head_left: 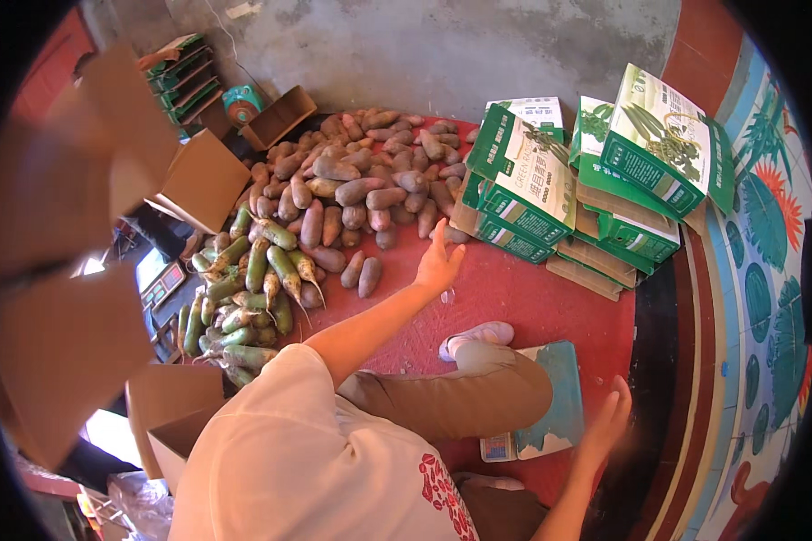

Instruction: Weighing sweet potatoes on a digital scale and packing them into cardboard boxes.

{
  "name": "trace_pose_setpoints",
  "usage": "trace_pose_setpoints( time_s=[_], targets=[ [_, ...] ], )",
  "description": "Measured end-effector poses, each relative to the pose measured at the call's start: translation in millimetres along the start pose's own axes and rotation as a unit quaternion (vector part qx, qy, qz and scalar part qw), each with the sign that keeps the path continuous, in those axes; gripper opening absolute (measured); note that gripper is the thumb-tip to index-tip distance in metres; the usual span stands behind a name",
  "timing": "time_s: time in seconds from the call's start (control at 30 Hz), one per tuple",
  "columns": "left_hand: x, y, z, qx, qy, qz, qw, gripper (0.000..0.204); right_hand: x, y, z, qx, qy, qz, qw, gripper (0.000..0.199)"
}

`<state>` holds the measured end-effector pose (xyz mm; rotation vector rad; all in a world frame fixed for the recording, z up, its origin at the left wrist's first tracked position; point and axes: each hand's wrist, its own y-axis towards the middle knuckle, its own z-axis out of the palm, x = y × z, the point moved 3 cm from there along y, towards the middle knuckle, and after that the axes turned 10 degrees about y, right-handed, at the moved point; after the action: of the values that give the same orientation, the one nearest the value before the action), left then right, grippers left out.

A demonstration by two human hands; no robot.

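My left hand [440, 261] is stretched forward, fingers apart and holding nothing, just above the red floor at the near edge of a pile of brown-purple sweet potatoes [361, 180]. My right hand [609, 419] hangs open and blurred beside a teal weighing scale [555, 410] lying on the red floor by my bent knee [496, 388]. Neither hand touches anything that I can see.
A heap of green radishes [239, 298] lies left of the sweet potatoes. Stacked green-and-white cartons [595, 180] stand at the right. Open brown cardboard boxes [203, 180] sit at the left and lower left [167, 406]. My pale shoe [478, 335] rests on the red floor [532, 298].
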<state>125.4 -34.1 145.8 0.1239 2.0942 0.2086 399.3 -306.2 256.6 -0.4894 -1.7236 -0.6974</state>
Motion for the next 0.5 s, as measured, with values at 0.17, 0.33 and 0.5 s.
trace_pose_setpoints(
  time_s=[0.17, 0.33, 0.5],
  targets=[
    [-4.0, 6.6, -3.5, -0.04, 0.05, 0.037, 0.997, 0.069, -1.6, 7.0, -3.6, -0.004, 0.009, 0.001, 1.0, 0.034],
    [-19.0, 3.1, -9.2, -0.056, 0.121, 0.098, 0.986, 0.068, 0.5, 8.7, -4.9, -0.013, 0.018, 0.009, 1.0, 0.035],
    [-6.4, -0.8, -19.3, -0.056, 0.141, 0.111, 0.982, 0.068, -9.2, 8.1, -5.9, -0.022, 0.01, 0.01, 1.0, 0.036]
  ],
)
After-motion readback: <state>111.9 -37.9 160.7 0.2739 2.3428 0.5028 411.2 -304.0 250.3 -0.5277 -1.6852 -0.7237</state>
